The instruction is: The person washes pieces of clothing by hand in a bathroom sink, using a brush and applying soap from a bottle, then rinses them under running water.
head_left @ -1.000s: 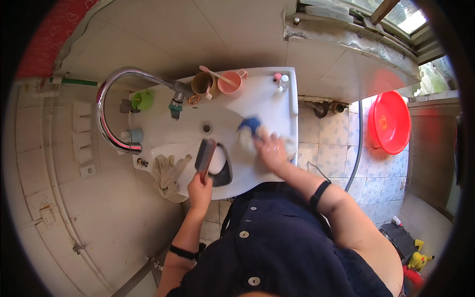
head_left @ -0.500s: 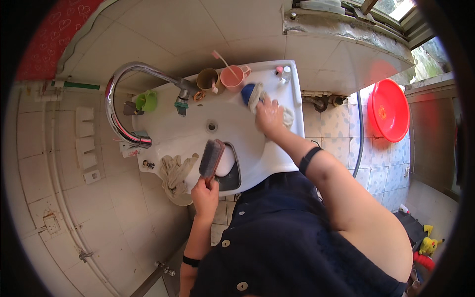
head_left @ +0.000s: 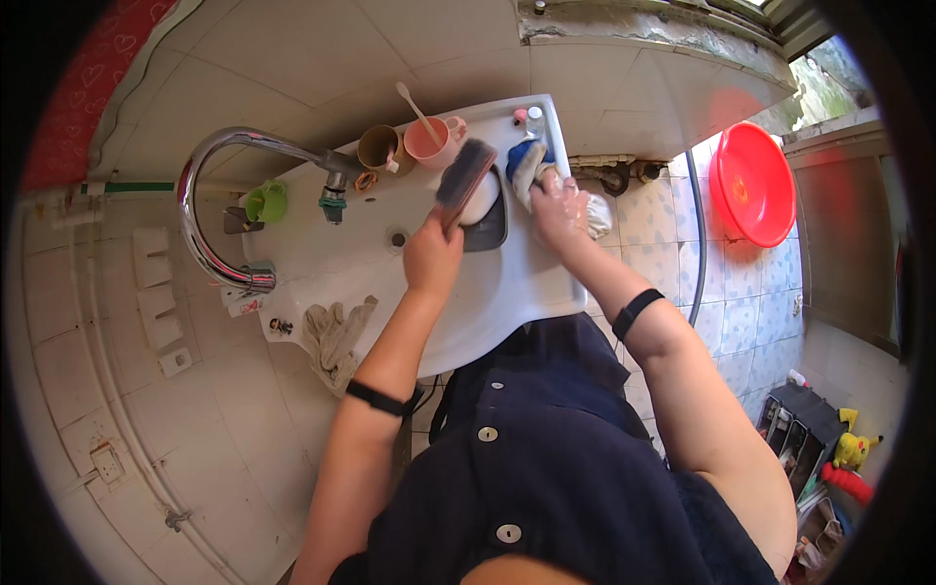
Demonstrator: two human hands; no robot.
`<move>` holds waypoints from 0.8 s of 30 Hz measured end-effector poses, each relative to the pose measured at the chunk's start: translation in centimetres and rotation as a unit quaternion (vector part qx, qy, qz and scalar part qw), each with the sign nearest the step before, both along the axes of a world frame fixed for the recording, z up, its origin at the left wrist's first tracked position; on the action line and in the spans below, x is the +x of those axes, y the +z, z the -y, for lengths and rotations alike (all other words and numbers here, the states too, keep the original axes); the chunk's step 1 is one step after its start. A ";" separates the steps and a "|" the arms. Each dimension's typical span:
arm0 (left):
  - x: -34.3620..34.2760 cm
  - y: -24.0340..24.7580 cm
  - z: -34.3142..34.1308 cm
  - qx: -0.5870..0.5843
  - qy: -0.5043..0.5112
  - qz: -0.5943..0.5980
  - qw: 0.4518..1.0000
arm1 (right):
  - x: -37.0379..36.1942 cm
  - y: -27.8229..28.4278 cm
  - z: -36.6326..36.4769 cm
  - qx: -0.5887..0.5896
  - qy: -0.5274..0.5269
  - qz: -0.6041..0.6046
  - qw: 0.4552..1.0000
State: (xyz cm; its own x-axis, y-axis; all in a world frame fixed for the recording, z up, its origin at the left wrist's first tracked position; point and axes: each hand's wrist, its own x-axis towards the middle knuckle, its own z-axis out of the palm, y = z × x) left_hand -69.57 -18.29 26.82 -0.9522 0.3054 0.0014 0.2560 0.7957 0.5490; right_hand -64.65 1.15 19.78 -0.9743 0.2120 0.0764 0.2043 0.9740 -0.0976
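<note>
My left hand (head_left: 433, 255) is closed around the handle of a scrubbing brush (head_left: 466, 180), its dark bristles raised over the sink. Beside the brush is a dark soap dish (head_left: 492, 232) with a white bar of soap (head_left: 482, 201); the brush partly covers both, and I cannot tell whether my fingers also hold the dish. My right hand (head_left: 561, 214), wet with some suds, grips a blue and off-white cloth (head_left: 525, 166) on the sink's right ledge. Part of that cloth bunches out past my hand near the edge.
A chrome faucet (head_left: 190, 210) arches over the white sink (head_left: 336, 255). Along the back stand a brown cup (head_left: 375, 146), a pink cup (head_left: 429, 146) and a small bottle (head_left: 534, 122). Crumpled off-white cloth (head_left: 336, 336) lies front left. A red basin (head_left: 751, 185) is off to the right.
My left hand has moved the brush up and right toward my right hand, and the soap dish has shifted the same way. My right hand stays on the cloth, which has changed shape.
</note>
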 end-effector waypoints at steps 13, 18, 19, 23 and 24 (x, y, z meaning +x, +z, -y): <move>0.6 -6.7 -8.1 -0.087 -0.026 0.105 0.990 | 11.4 2.5 5.2 -0.239 0.211 0.234 0.919; 1.0 -6.7 -6.7 0.012 0.011 0.085 0.996 | 10.1 2.1 5.2 -0.432 0.141 0.266 0.850; 0.3 -5.9 -6.2 0.011 0.014 0.084 0.996 | 10.0 1.3 5.1 -0.433 0.144 0.267 0.849; -5.3 -2.7 -4.0 -0.067 0.088 -0.012 0.994 | 8.5 0.8 6.4 -0.756 -0.117 0.177 0.619; -6.7 -3.2 -3.0 -0.060 0.091 -0.026 0.994 | 7.3 2.2 7.0 -0.774 -0.150 0.158 0.595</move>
State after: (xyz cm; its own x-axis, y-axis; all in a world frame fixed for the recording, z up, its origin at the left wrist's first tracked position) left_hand -76.26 -15.33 23.61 -0.9912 0.1296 0.0257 0.1277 0.8900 0.4378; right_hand -57.36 -5.86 22.00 -0.7888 -0.0408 -0.6133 0.5922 -0.3174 -0.7406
